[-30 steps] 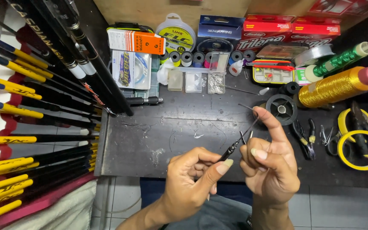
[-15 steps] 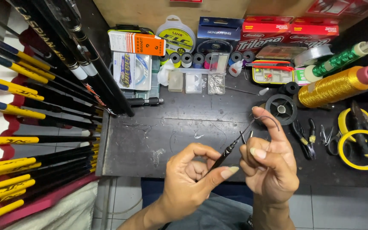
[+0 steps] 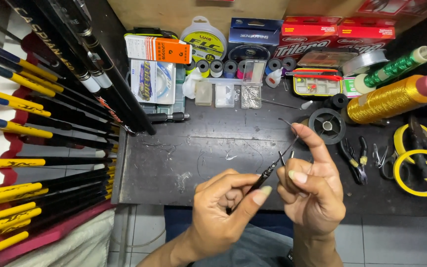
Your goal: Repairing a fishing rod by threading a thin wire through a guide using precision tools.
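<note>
**Thin rod tip worked between two hands over the desk**

While the thin black rod tip (image 3: 268, 174) is pinched between thumb and forefinger of the left hand (image 3: 223, 210), its fine metal end is met by the right hand (image 3: 310, 190), whose thumb and middle fingers (image 3: 297, 176) are pressed together on a small wire piece — too small to be told apart clearly. The right forefinger is raised and nearly straight.

In the head view, the rod tip is held slanting up to the right above the front part of the dark desk (image 3: 184, 158), clear of its surface. Compared with the frames just before, the rod tip has been tilted slightly and the left thumb drawn further along it; the hands have barely shifted — fine fitting work is judged to be under way rather than finished.

Black-and-yellow rods (image 3: 30, 128) are stacked at the left. A black spool (image 3: 327, 126), a gold thread cone (image 3: 389, 99) and small pliers (image 3: 354, 160) lie near the right hand.
</note>
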